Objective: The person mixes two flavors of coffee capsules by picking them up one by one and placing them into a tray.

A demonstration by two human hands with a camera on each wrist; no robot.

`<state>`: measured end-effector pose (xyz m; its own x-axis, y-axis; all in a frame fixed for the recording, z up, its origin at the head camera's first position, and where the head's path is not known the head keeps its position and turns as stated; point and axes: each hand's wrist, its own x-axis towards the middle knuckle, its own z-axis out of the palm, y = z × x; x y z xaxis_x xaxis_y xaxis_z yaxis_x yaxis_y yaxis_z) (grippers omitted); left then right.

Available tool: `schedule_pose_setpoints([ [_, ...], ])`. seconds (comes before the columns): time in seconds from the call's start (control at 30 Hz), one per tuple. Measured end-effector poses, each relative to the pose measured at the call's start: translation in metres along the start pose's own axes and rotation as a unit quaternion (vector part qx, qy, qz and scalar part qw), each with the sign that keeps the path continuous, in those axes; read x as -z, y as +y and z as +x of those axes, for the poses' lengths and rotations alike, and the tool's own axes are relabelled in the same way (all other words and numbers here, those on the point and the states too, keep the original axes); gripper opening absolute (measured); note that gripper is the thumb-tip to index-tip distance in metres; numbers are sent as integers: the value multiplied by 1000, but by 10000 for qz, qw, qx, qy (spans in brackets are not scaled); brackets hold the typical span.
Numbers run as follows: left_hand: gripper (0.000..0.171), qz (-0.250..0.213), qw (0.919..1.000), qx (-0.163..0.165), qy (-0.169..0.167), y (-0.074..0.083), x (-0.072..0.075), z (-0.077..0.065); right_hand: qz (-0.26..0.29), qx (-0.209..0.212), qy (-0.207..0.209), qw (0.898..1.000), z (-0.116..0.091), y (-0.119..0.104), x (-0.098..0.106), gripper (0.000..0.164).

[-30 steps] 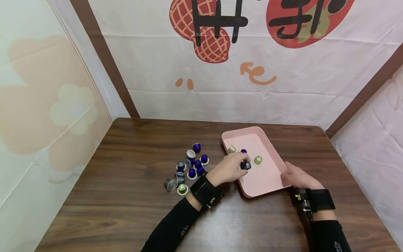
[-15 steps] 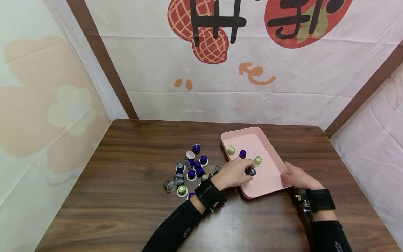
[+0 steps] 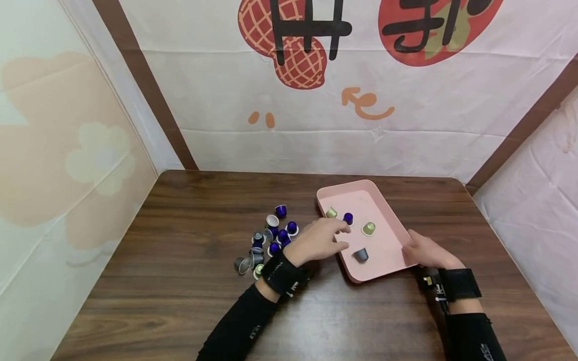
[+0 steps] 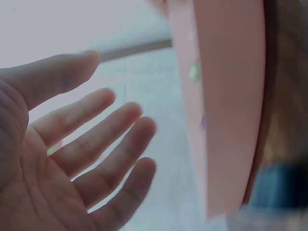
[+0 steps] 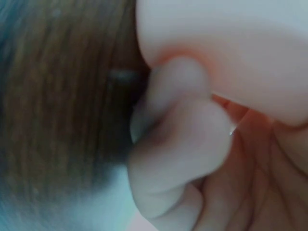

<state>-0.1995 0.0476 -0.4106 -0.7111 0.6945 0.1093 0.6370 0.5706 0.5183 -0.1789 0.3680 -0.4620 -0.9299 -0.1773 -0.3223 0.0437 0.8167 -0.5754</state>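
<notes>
1. Since half a second ago, the left hand has let go of a grey coffee pod and moved back, away from the right hand.
2. That grey coffee pod now lies tipped on its side in the pink tray. It is between the two hands, just right of the left hand and a bit nearer to the person.
3. So one more pod looks to be safely down, and the left hand seems free.
4. Left hand: its fingers are spread wide, with nothing in them. The tips hang over the tray's left side.
5. Right hand: its fingers curl round the tray's near right edge and hold it, I think to stop it sliding.
6. Past the left hand's fingertips, a green pod and a blue pod are in the tray. A second green pod sits more toward the right hand.
7. Left of the left hand, a heap of pods, blue, grey and green, is on the brown desk. The left wristband hides some.
8. Far beyond both hands, big black letters on the wall cloth are cut off, so I can't read them. Pale marks on the left sleeve are too tiny. No brand shows on any pod.
</notes>
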Motion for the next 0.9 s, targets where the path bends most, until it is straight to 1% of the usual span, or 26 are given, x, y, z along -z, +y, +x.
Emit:
schedule_pose_setpoints([
  [0.17,23,20,9999,119,104,-13,27,-21,-127,-9,43,9999,0,-1,1,41],
  [0.27,25,72,9997,216,106,-23,41,-36,-108,-43,39,9999,-1,-1,0,44],
  [0.37,28,128,9991,391,53,-36,55,-54,-27,-100,5,9999,-1,-1,-1,45],
  [0.5,30,175,9963,838,-86,-56,70,-84,31,-119,-27,9999,-3,-1,-3,46],
  [0.6,32,198,9935,1102,-191,-72,78,-106,-11,-56,8,10000,-3,0,-3,46],
  [0.7,39,282,9893,1399,-290,-85,83,-126,7,-32,22,10000,-4,-1,-3,45],
  [0.83,45,324,9811,1832,-538,-97,85,-142,70,-33,23,10000,-4,-2,-3,42],
  [0.9,40,272,9769,1984,-739,-101,84,-146,79,-8,14,10000,-4,-4,-2,42],
])
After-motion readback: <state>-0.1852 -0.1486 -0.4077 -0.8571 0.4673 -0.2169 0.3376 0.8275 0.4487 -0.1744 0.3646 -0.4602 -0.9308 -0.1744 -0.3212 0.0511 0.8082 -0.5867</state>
